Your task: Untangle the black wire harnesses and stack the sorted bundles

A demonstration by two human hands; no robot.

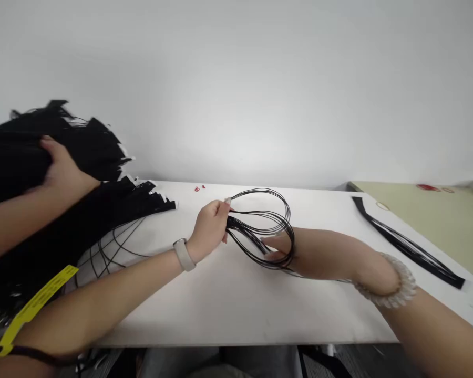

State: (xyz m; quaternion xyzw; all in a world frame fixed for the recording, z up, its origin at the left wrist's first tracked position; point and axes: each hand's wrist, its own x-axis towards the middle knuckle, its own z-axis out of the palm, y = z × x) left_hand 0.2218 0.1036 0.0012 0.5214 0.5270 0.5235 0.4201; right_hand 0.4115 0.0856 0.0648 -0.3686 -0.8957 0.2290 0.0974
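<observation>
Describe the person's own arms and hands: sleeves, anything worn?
Both forearms are bare, with no sleeves or gloves. The left hand has a smooth off-white wristband at the wrist. The right hand has no visible markings; its arm wears a wide scalloped, translucent white bangle.

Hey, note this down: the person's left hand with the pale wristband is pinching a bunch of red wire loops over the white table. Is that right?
Not quite: the loops are black, not red, as the head view shows. The left hand with the pale wristband is pinching a bunch of black wire loops over the white table.
</observation>
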